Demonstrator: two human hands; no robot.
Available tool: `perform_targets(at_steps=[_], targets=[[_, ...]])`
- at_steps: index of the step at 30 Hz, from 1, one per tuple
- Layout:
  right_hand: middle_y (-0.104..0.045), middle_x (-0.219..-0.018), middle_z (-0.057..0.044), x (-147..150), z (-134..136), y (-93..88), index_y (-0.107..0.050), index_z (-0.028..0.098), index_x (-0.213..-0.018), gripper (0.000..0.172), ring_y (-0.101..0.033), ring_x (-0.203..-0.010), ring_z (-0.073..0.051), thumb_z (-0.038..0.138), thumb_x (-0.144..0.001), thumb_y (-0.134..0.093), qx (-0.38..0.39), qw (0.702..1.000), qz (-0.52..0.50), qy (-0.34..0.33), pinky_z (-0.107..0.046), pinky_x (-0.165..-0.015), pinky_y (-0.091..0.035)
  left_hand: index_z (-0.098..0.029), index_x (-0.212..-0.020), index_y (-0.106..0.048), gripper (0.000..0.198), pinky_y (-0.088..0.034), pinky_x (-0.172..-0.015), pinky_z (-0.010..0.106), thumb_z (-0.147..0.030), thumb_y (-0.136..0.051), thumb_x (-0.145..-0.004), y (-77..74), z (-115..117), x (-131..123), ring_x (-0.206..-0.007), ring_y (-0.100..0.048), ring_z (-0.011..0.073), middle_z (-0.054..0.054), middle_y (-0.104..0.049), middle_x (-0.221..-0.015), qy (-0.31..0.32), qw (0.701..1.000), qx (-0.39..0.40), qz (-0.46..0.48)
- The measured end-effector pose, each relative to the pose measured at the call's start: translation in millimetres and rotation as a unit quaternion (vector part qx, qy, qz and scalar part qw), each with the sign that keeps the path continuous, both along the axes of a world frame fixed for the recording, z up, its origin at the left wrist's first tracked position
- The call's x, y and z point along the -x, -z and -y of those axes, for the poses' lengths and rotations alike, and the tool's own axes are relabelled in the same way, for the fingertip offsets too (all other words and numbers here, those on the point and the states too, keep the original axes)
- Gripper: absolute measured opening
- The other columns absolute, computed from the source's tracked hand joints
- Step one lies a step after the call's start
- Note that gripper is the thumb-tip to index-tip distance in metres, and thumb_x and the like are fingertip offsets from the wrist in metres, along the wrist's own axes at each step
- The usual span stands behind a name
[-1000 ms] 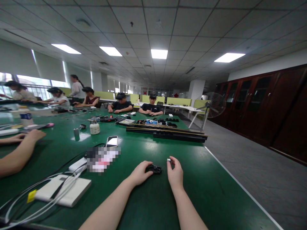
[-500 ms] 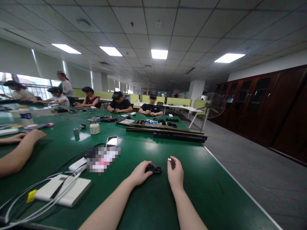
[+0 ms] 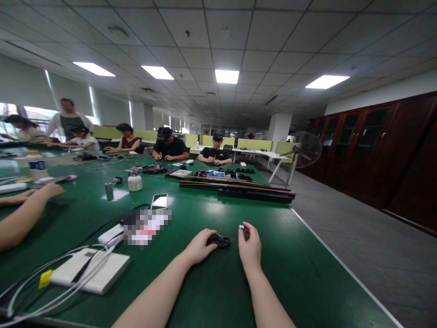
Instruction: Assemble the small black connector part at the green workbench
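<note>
Green table (image 3: pixel 307 278), one, as I view it remotely. Left hand (image 3: pixel 200 247): half-curled, thumb and fingers gripping the left end of a black part (image 3: pixel 223 241). Right hand (image 3: pixel 250 246): thumb and forefinger pinched nearly together. Black part: between the hands. Small white piece (image 3: pixel 241 227): I see it held at the right fingertips.

I have a phone (image 3: pixel 159 201) on my feed, lying near a jar (image 3: pixel 135 183); white cables (image 3: pixel 101 262) cross a pale box (image 3: pixel 113 269). Farther off I see a fan (image 3: pixel 300 148); brown cabinets (image 3: pixel 367 150) stand to its right.
</note>
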State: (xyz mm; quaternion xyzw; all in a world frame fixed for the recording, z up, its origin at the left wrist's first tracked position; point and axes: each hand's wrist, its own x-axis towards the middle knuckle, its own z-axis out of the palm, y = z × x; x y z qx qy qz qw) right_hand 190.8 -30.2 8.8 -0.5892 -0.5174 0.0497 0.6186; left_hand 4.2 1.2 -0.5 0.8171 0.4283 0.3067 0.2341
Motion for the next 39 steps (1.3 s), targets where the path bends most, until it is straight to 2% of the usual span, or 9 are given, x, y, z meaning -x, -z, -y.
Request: perform_targets(at_steps=[13,30,35,39], targets=[[-0.063,-0.097,-0.011,-0.4,-0.7,1.4,-0.06,0.017,-0.097,0.03,-0.057,-0.085,-0.022,0.038,-0.077,-0.049,-0.012,1.0,0.001,0.0,-0.036,-0.08,-0.046,-0.019,-0.114,-0.056,0.042,-0.04,-0.096,0.033,-0.022,-0.06,-0.073,-0.6,0.1,0.0,-0.104,-0.054,0.0221,0.008,-0.059,-0.111,-0.003,1.0,0.008,0.009],[-0.066,-0.089,-0.009,-1.4,-4.8,9.1,-0.063,0.018,-0.094,0.03,-0.06,-0.083,-0.022,0.037,-0.074,-0.05,0.023,0.999,0.025,0.002,-0.035,-0.077,-0.048,-0.019,-0.114,-0.057,0.042,-0.04,-0.096,0.033,-0.021,-0.061,-0.072,0.2,-0.3,-0.1,-0.105,-0.054,0.0216,0.008,-0.059,-0.112,-0.002,1.0,0.006,0.009],[-0.069,-0.079,-0.004,-1.1,-7.7,20.6,-0.066,0.024,-0.083,0.02,-0.063,-0.075,-0.022,0.033,-0.068,-0.056,0.076,0.995,0.045,-0.045,-0.035,-0.071,-0.05,-0.019,-0.113,-0.057,0.041,-0.04,-0.095,0.032,-0.021,-0.06,-0.072,-0.5,0.8,-0.2,-0.104,-0.054,0.0218,0.008,-0.059,-0.111,-0.005,1.0,0.005,0.009],[-0.069,-0.07,-0.001,4.0,-3.8,17.9,-0.067,0.024,-0.077,0.016,-0.065,-0.069,-0.021,0.032,-0.066,-0.06,0.086,0.99,0.042,-0.104,-0.033,-0.067,-0.051,-0.019,-0.112,-0.057,0.041,-0.041,-0.094,0.032,-0.02,-0.06,-0.072,-0.3,0.7,0.1,-0.104,-0.054,0.0215,0.008,-0.059,-0.11,-0.003,1.0,-0.001,0.007]])
